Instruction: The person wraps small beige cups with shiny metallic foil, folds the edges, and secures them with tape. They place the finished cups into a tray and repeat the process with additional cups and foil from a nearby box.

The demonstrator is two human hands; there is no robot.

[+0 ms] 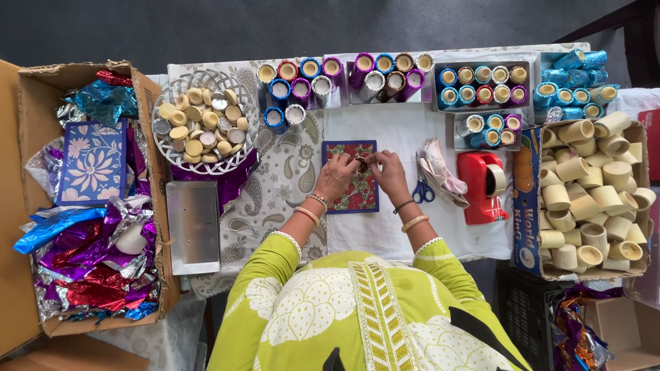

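The left hand (335, 177) and the right hand (389, 173) are meeting over a small patterned board (350, 196), and both are pinching a small dark, glittery piece (361, 163) between the fingertips, so each hand is closed on it rather than lying loose. The piece is sitting just above the board's upper edge, between the two thumbs (it is too small to say whether it is a wrapped cup or only a scrap of foil). To do this well, I judge the fingers should be keeping the foil taut and pressing the folds flat, working low over the board so nothing slips away.

Just right of the right hand, blue-handled scissors (423, 191) and a pale folded cloth (441, 175) are lying on the white sheet, with a red tape dispenser (481, 187) beside them. To the left, a flat metal tray (193, 227) is resting near the table edge, and a white basket (169, 148) of round caps is standing beyond it. Further out, a cardboard box of crumpled coloured foil (89, 261) is sitting on the left and a box of plain cardboard tubes (591, 199) on the right. Along the far edge, rows of foil-wrapped tubes (385, 72) are standing upright.
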